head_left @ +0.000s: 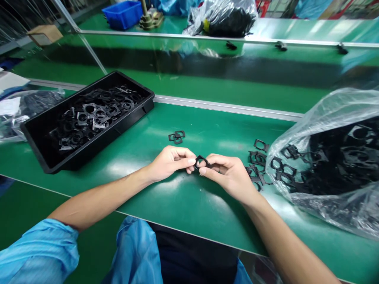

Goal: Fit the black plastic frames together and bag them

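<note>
My left hand [171,161] and my right hand [227,173] meet over the green table [183,201], fingers pinched from both sides on one small black plastic frame [200,161]. A couple of joined black frames [177,136] lie just beyond my hands. Several loose black frames [257,159] are scattered to the right of my right hand, spilling from a clear plastic bag [328,157] full of the same parts. A black tray [89,118] to the left holds several more frames.
A metal rail [225,106] separates the table from a green conveyor belt [207,63] behind it. A blue bin [122,14] and a dark bag [222,17] stand beyond. Another clear bag [17,110] lies at far left.
</note>
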A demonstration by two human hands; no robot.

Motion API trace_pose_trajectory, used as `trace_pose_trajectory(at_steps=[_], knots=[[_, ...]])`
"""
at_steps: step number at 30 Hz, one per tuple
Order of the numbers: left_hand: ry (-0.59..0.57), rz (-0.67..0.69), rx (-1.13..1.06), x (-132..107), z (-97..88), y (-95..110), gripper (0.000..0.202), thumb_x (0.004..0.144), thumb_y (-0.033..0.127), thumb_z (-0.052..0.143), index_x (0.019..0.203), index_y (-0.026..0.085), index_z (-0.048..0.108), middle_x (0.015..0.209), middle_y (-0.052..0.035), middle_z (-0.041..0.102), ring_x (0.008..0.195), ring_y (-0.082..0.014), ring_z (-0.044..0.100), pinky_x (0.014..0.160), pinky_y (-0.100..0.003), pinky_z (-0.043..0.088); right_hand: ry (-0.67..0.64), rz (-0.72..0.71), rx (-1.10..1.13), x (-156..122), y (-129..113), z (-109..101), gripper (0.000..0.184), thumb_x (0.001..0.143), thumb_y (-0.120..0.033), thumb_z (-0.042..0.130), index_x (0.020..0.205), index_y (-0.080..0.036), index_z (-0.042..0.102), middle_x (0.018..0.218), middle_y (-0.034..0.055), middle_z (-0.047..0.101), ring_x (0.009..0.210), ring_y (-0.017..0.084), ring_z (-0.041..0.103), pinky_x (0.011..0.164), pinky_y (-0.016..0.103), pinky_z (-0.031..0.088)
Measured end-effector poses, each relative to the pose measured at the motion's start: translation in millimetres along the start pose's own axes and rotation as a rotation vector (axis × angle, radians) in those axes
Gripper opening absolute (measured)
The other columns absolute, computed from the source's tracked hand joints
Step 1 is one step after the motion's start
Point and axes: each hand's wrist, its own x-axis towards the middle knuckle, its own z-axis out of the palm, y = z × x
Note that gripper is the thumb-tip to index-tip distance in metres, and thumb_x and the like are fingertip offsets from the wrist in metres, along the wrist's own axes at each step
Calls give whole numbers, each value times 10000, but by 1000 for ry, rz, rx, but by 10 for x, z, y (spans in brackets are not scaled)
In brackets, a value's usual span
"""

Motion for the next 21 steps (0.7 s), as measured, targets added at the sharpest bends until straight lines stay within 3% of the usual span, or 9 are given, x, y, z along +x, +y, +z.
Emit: trace_pose_trajectory(at_steps=[13,21], knots=[[21,44,25,-19,54,13,450,771,549,816,733,122,682,637,-31,680,557,-111,611,580,-243,535,-24,58,81,5,-18,-12,342,661,-476,909,719,-179,749,761,35,731,738,190,682,754,349,575],[112,143,122,-30,98,15,454,808,561,774,706,140,638,618,-3,616,560,-102,564,569,-232,490,3,91,114,15,-18,-32,350,693,-517,884,737,-184,785,651,18,704,628,155,629,704,315,555]])
